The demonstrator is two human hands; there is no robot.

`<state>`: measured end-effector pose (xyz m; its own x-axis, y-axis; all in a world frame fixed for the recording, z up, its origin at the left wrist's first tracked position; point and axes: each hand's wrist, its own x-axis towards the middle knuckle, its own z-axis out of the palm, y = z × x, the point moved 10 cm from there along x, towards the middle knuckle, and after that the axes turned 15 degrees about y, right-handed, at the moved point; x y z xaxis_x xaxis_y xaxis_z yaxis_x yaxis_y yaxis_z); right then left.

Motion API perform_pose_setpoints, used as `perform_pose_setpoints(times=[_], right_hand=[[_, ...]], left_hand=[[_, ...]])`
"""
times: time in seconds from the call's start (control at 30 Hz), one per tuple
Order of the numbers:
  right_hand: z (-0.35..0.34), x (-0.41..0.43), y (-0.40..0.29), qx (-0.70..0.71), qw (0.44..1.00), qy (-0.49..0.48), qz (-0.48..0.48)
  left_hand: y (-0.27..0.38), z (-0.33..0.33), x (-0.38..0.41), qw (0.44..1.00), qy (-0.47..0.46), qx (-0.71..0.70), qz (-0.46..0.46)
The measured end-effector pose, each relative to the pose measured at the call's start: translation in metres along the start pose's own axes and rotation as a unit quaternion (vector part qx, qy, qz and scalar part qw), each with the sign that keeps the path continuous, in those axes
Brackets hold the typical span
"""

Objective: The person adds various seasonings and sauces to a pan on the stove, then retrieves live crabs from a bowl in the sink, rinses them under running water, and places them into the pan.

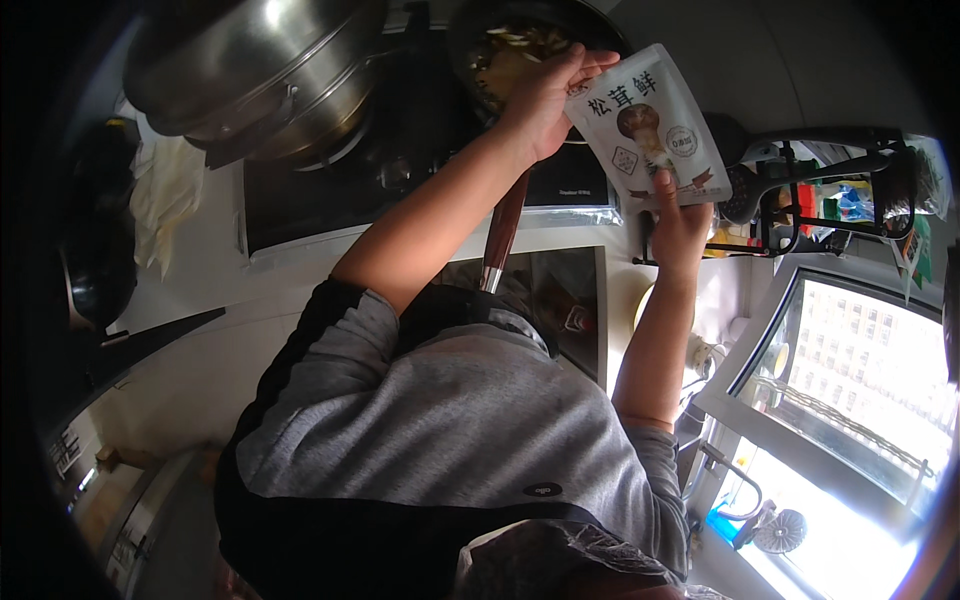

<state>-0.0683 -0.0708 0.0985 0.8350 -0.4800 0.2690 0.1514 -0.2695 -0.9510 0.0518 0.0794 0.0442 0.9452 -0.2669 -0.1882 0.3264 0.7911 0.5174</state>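
Note:
My right hand [679,229] grips the lower edge of a white printed pouch [651,139], with the thumb on its front. The pouch shows a mushroom picture and bears writing. At the pouch's upper left edge is my left hand [551,97], fingers stretched toward it; whether they pinch it is unclear. Under and beyond that hand a dark frying pan [600,30] sits on the black cooktop [300,206], holding pale and brownish pieces of food [517,41]. Its brown handle [506,225] with a metal end points toward my body.
A large stainless steel pot [247,67] stands on the cooktop's left side. Right of the pouch, a black rack [780,202] holds packets, near a black slotted utensil [802,176]. A pale crumpled cloth or bag [166,195] hangs at left. An open window [855,375] is at right.

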Motion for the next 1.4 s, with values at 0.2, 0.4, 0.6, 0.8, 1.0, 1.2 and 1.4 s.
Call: perform_pose_setpoints(times=[0.2,0.4,0.6,0.8,1.0,1.2,1.4], right_hand=[[0.002,0.027,-0.007,-0.082,0.995,-0.032,0.043],[0.001,0.045,-0.001,-0.097,0.991,-0.040,0.084],[0.002,0.063,-0.007,-0.177,0.979,-0.057,0.086],[0.006,0.087,-0.005,-0.240,0.961,-0.109,0.081],[0.003,0.089,0.014,-0.171,0.973,-0.093,0.124],[0.023,0.060,0.066,0.030,0.979,-0.037,0.197],[0.054,0.031,0.110,0.222,0.941,0.027,0.253]], left_hand=[[-0.021,0.001,0.016,0.996,-0.023,-0.042,-0.081],[-0.031,-0.001,0.024,0.989,-0.028,-0.077,-0.123],[-0.047,-0.009,0.037,0.984,-0.021,-0.075,-0.161],[-0.051,-0.013,0.046,0.982,-0.030,-0.022,-0.187],[-0.045,-0.016,0.060,0.987,-0.008,0.014,-0.163],[-0.020,-0.028,0.080,0.979,0.023,0.157,-0.131],[-0.009,-0.021,0.105,0.950,0.051,0.242,-0.189]])
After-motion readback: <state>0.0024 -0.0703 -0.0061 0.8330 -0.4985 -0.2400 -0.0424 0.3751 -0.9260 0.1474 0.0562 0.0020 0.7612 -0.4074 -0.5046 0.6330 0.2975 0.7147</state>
